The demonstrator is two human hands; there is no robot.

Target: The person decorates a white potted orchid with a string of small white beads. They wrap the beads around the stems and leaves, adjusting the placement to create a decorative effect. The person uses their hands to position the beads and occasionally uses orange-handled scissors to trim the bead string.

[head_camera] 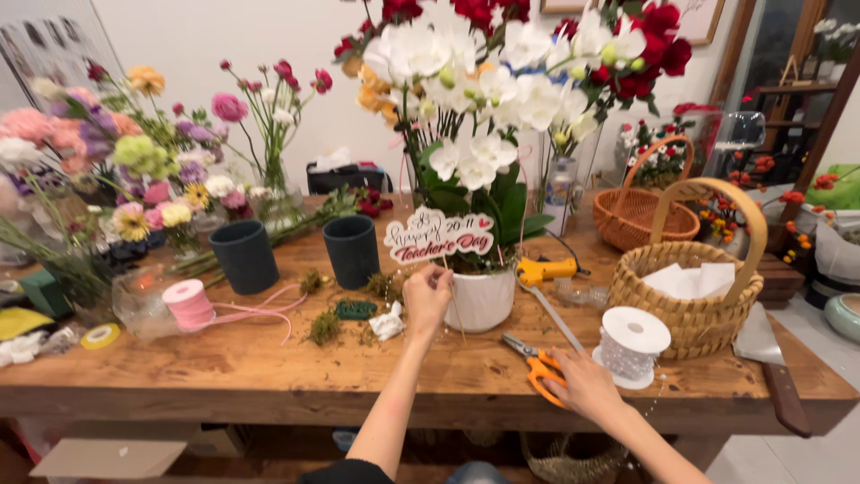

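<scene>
A white, cloud-shaped sign (pixel 439 237) with red lettering stands on a stick in the white pot (pixel 481 300).

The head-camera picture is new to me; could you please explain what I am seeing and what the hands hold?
It is one view from a camera worn on a person's head, looking down at a wooden table. The left hand pinches the thin stick of a card sign standing in a white pot of white orchids. The right hand rests on orange-handled scissors. Nearby lie a white spool, a pink ribbon roll, two dark cups and wicker baskets.
</scene>
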